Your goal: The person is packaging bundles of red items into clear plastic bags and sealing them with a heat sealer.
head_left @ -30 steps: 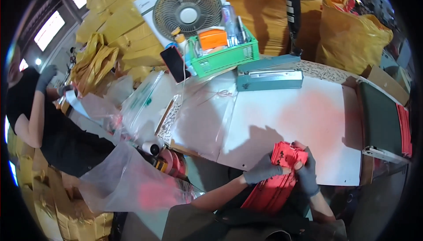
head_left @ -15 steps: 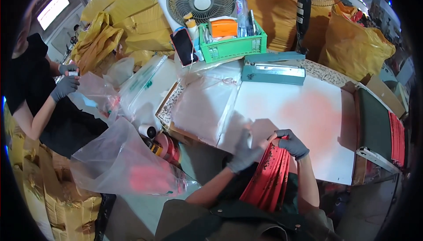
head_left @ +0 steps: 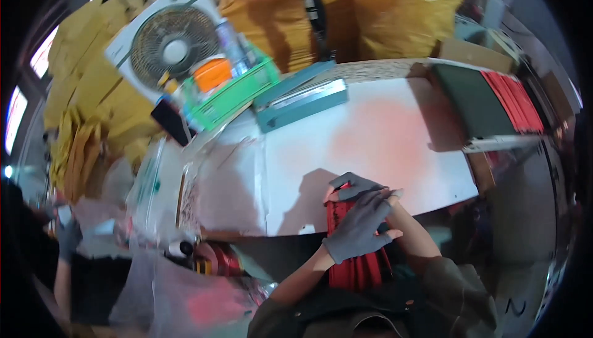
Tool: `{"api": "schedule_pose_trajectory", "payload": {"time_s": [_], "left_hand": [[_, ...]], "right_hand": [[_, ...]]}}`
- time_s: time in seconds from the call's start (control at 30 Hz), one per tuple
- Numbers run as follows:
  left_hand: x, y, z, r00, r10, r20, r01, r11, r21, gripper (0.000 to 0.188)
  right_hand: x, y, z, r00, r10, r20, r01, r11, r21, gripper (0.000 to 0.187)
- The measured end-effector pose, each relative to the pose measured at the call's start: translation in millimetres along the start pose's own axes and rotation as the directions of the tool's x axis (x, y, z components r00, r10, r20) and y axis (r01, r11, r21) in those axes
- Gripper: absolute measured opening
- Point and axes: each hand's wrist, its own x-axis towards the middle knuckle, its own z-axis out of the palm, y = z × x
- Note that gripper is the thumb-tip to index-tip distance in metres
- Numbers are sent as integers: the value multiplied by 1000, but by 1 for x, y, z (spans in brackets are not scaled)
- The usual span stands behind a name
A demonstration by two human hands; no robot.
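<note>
A bundle of long red strips with dark markings [head_left: 340, 215] hangs over the near edge of the white work surface, against my lap. My right hand [head_left: 357, 185], in a grey fingerless glove, is closed on its upper end. My left hand [head_left: 358, 230], gloved the same way, lies across the front of the bundle. Its fingers stretch toward my right wrist and its thumb stands apart. Part of the bundle and of my right hand is hidden behind my left hand.
A teal metal box [head_left: 302, 104] and a green crate [head_left: 238, 94] stand at the back. On the right sits a dark green block [head_left: 454, 100] beside a red stack [head_left: 513, 103]. A fan [head_left: 173, 47] leans at the back left. A co-worker's gloved hand [head_left: 69, 239] shows far left.
My view has swung right, so the scene sits farther left. My left hand has moved over the red bundle, across toward my right wrist. My right hand keeps its grip.
</note>
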Motion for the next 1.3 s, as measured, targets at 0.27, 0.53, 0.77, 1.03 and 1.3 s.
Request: {"api": "schedule_pose_trajectory", "payload": {"time_s": [0.27, 0.53, 0.77, 1.03, 1.3], "left_hand": [[49, 59, -9, 948, 156, 276, -132, 986, -105, 65], [132, 135, 2, 656, 721, 221, 542, -247, -803, 90], [72, 52, 42, 801, 123, 587, 599, -197, -776, 56], [-157, -116, -137, 707, -471, -527, 243, 862, -444, 22], [-244, -169, -186, 525, -561, -640, 849, 396, 350, 45]], "right_hand": [[34, -126, 19, 925, 294, -240, -218, 929, 299, 24], [13, -152, 19, 858, 459, -233, -399, 879, 263, 24], [22, -131, 7, 923, 370, -108, -361, 927, 99, 21], [54, -137, 38, 894, 444, -61, -427, 885, 183, 21], [68, -136, 42, 894, 448, 11, -445, 885, 140, 18]]}}
